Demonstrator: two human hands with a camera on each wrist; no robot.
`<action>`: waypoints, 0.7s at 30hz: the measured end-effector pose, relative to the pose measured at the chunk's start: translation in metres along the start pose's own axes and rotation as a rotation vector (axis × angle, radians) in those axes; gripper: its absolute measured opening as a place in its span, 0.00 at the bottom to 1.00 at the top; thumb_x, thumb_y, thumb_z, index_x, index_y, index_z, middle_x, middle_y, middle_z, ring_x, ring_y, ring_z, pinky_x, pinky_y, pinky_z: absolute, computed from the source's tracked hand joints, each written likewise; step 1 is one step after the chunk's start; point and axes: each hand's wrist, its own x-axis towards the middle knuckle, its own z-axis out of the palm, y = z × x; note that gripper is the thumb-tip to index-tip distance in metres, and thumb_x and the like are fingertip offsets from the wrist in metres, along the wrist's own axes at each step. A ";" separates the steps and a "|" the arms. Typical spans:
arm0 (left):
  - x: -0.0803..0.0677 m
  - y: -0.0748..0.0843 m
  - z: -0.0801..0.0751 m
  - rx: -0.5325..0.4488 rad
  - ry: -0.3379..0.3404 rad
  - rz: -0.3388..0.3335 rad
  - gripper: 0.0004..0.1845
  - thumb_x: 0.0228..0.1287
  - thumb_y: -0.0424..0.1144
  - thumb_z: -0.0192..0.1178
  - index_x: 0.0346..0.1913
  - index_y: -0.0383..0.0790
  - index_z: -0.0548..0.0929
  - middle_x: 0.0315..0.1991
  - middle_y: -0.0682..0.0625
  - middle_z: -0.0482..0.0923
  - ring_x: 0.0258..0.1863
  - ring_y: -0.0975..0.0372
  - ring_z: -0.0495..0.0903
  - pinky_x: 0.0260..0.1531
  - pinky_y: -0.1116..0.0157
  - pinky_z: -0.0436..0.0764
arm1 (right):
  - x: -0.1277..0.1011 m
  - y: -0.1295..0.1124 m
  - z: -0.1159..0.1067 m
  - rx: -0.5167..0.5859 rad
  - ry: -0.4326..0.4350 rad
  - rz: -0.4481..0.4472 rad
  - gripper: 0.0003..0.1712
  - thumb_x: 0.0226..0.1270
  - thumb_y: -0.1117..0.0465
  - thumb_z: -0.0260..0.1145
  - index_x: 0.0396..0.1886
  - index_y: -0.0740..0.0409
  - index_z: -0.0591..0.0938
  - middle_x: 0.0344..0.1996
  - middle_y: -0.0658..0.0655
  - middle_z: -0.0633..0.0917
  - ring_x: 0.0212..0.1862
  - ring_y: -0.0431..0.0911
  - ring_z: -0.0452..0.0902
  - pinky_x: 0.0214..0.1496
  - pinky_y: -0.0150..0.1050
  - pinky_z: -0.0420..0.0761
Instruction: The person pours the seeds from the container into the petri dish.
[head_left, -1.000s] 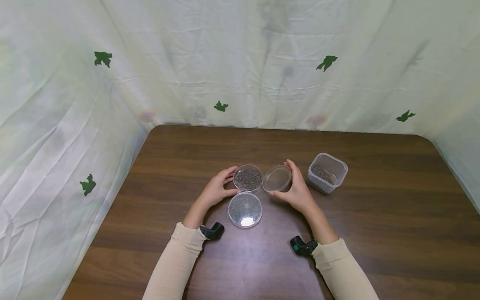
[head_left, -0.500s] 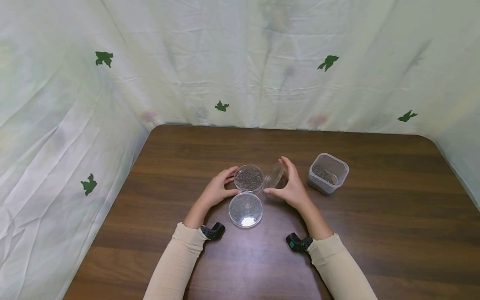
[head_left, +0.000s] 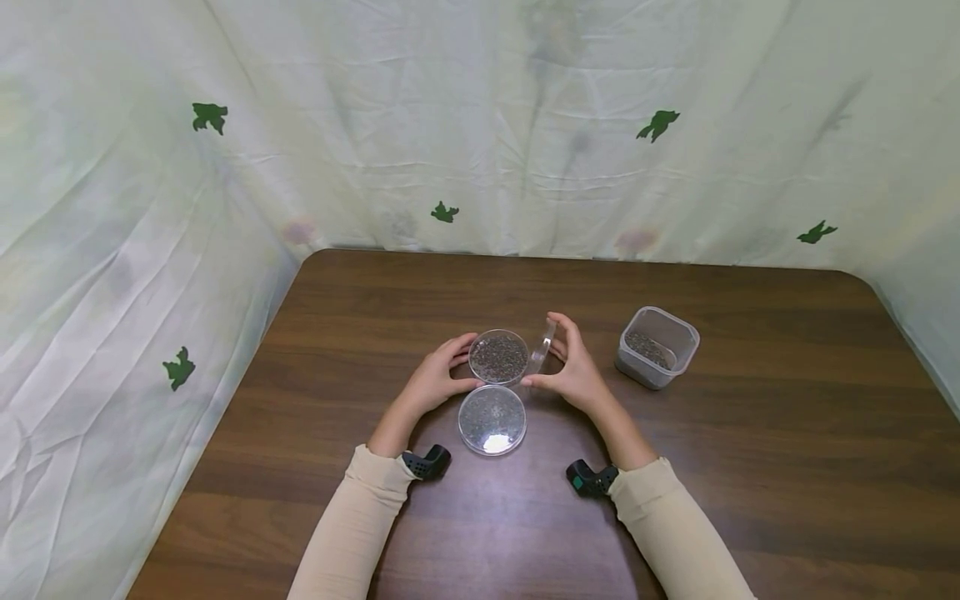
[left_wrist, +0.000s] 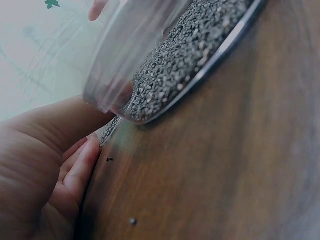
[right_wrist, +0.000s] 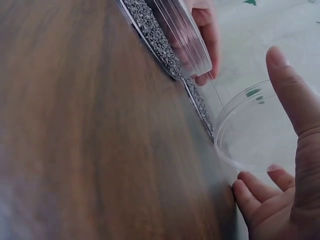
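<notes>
Head view: my right hand (head_left: 573, 375) pinches a tilted clear lid (head_left: 542, 348); my left hand (head_left: 433, 379) apparently cups the seed dish (head_left: 497, 357).

Wooden table (head_left: 750, 433) bears two seed dishes (head_left: 497, 357); tub (head_left: 657, 346).

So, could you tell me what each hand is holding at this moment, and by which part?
The right hand pinches the clear lid by its rim, tilted on edge. The left hand grips the seed-filled dish by its side wall.

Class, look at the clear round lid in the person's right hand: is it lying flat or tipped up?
Tipped up. The clear lid stands nearly on edge, held by the right hand beside the seed-filled dish.
</notes>
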 end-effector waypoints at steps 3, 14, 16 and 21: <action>0.000 0.000 0.000 -0.001 -0.002 -0.001 0.37 0.40 0.27 0.63 0.56 0.27 0.58 0.53 0.34 0.59 0.48 0.48 0.65 0.48 0.58 0.66 | 0.001 0.000 0.001 0.017 -0.013 0.007 0.60 0.24 0.58 0.75 0.60 0.46 0.50 0.57 0.59 0.56 0.54 0.55 0.59 0.55 0.44 0.62; 0.001 0.001 0.001 0.043 0.011 0.009 0.37 0.39 0.27 0.63 0.56 0.27 0.58 0.52 0.34 0.60 0.48 0.48 0.65 0.48 0.58 0.67 | 0.006 0.008 0.000 -0.037 -0.078 -0.039 0.64 0.25 0.57 0.75 0.62 0.47 0.43 0.54 0.66 0.60 0.53 0.53 0.60 0.54 0.43 0.63; 0.001 0.001 0.001 0.046 0.012 0.007 0.37 0.39 0.27 0.63 0.56 0.27 0.58 0.52 0.34 0.60 0.48 0.48 0.65 0.48 0.58 0.67 | 0.008 0.013 0.000 -0.040 -0.087 -0.049 0.65 0.25 0.56 0.75 0.62 0.46 0.43 0.54 0.66 0.60 0.51 0.53 0.62 0.53 0.41 0.65; 0.000 0.002 0.001 0.052 0.013 0.004 0.37 0.39 0.27 0.63 0.56 0.28 0.59 0.52 0.34 0.60 0.48 0.48 0.66 0.47 0.59 0.67 | 0.015 0.037 0.000 -0.083 -0.108 -0.007 0.68 0.23 0.51 0.74 0.63 0.45 0.40 0.55 0.59 0.60 0.50 0.48 0.64 0.52 0.36 0.66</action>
